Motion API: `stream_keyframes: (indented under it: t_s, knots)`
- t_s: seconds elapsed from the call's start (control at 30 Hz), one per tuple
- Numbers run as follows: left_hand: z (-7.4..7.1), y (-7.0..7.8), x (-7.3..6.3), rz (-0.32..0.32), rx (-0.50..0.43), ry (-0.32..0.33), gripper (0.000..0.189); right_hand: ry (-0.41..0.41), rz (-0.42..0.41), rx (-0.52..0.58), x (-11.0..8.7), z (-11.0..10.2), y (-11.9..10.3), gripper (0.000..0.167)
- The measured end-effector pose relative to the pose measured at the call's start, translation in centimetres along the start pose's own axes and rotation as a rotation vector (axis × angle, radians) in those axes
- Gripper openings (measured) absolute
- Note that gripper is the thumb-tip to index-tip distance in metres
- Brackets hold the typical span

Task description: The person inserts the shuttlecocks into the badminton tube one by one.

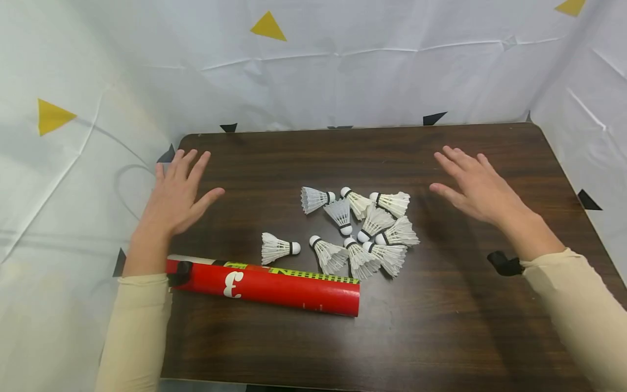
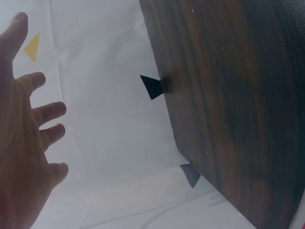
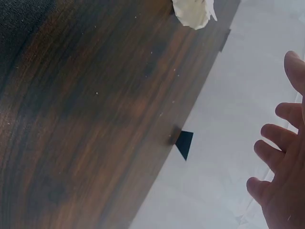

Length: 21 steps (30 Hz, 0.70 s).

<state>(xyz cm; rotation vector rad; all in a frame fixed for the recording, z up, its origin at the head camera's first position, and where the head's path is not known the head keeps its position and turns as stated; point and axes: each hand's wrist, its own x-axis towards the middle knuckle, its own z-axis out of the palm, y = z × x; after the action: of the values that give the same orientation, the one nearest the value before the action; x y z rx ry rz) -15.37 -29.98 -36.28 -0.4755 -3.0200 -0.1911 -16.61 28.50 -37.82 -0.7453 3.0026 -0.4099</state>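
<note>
My left hand (image 1: 176, 196) is held over the table's left side with fingers spread, holding nothing. Below its wrist lies a red tube (image 1: 294, 291) with a yellow-green patterned strip, partly hidden by the forearm. Over the right side, my right hand (image 1: 480, 188) is likewise spread and holds nothing. Between the hands lie several white feathered shuttlecocks (image 1: 392, 204), most in a loose cluster. One shuttlecock (image 1: 279, 248) rests apart from them, just behind the tube. Both wrist views show an empty palm, the left hand (image 2: 24, 129) and the right hand (image 3: 286, 157).
The dark wood-grain table (image 1: 441, 326) has rounded back corners. White sheeting (image 1: 343, 81) hangs along the back and both sides, with yellow and black triangles stuck on it. A dark strap piece (image 1: 504, 263) sits at the right wrist.
</note>
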Motion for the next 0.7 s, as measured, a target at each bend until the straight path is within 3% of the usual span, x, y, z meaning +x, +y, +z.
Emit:
stream_keyframes:
  t_s: [0.17, 0.33, 0.5, 0.7]
  knots:
    - [0.2, 0.2, -0.4, 0.005, 0.019, -0.008, 0.081, -0.016, 0.014, 0.022, -0.3, 0.2, -0.5, 0.072]
    - [0.6, 1.6, -1.0, 0.077, 0.038, 0.005, 0.081, -0.041, 0.042, 0.053, -1.0, 0.7, -1.3, 0.069]
    - [1.5, 4.6, -2.4, 0.209, 0.05, 0.03, 0.082, -0.068, 0.06, 0.092, -2.0, 1.8, -2.4, 0.064]
    - [2.9, 10.0, -4.9, 0.341, 0.014, 0.022, 0.067, -0.086, 0.131, 0.149, -3.1, 4.0, -4.0, 0.061]
